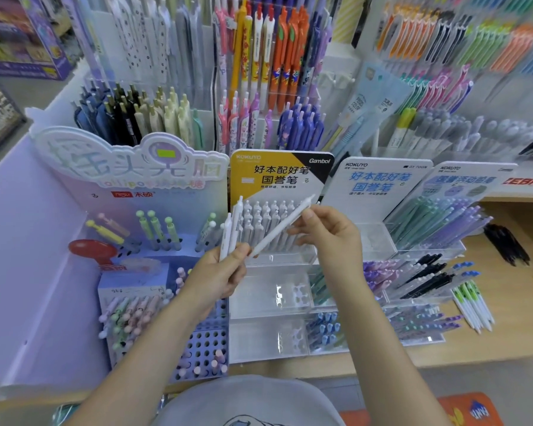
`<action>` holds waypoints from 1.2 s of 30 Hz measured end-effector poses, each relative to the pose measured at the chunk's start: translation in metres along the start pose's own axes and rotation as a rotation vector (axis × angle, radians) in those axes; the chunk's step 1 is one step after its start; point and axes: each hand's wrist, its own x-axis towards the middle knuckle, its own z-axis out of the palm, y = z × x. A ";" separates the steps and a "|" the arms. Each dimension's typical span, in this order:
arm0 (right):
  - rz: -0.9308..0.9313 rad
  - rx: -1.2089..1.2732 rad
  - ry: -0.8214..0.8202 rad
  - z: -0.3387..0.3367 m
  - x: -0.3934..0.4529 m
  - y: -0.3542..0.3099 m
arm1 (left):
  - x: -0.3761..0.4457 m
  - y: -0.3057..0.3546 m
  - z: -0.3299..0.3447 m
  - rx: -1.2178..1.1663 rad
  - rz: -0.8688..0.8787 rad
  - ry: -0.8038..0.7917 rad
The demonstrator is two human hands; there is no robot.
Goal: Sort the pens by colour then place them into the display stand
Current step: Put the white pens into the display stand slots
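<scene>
1. Fanning upright from the left hand, a clenched grip keeps white pens sorted together.
2. One pen is pinched by the right hand, aimed at the stand, likely for slotting.

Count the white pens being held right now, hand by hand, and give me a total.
Left hand: 2 white pens that show above the fingers
Right hand: 1 white pen
Total: 3
</scene>
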 end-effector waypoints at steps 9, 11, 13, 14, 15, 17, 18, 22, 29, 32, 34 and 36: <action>-0.212 -0.266 0.055 0.001 0.014 0.010 | 0.002 0.007 -0.001 -0.018 0.078 0.029; -0.228 -0.311 0.041 0.004 0.014 0.018 | 0.001 0.007 0.000 -0.019 0.088 0.030; -0.251 -0.383 0.015 0.006 0.015 0.027 | 0.000 0.007 0.000 -0.018 0.090 0.031; -0.265 -0.420 0.001 0.006 0.015 0.030 | -0.001 0.006 0.000 -0.017 0.088 0.029; -0.278 -0.453 -0.010 0.006 0.014 0.034 | -0.001 0.006 0.000 -0.017 0.083 0.027; -0.301 -0.499 -0.025 0.007 0.013 0.038 | -0.001 0.006 -0.001 -0.020 0.073 0.029; -0.311 -0.521 -0.037 0.009 0.012 0.040 | -0.002 0.005 -0.001 -0.021 0.067 0.034; -0.351 -0.656 -0.118 0.014 0.010 0.051 | -0.002 0.004 -0.002 -0.029 0.052 0.049; -0.315 -0.724 -0.095 0.012 0.004 0.049 | -0.006 0.007 -0.003 -0.040 0.061 -0.001; -0.201 -0.506 -0.059 0.012 -0.001 0.034 | -0.007 0.007 0.000 -0.010 0.081 -0.004; -0.038 -0.282 -0.130 0.014 -0.004 0.019 | -0.006 0.008 0.003 0.005 0.084 -0.032; 0.061 -0.139 -0.240 0.013 -0.005 0.010 | -0.006 0.009 0.007 0.016 0.078 -0.107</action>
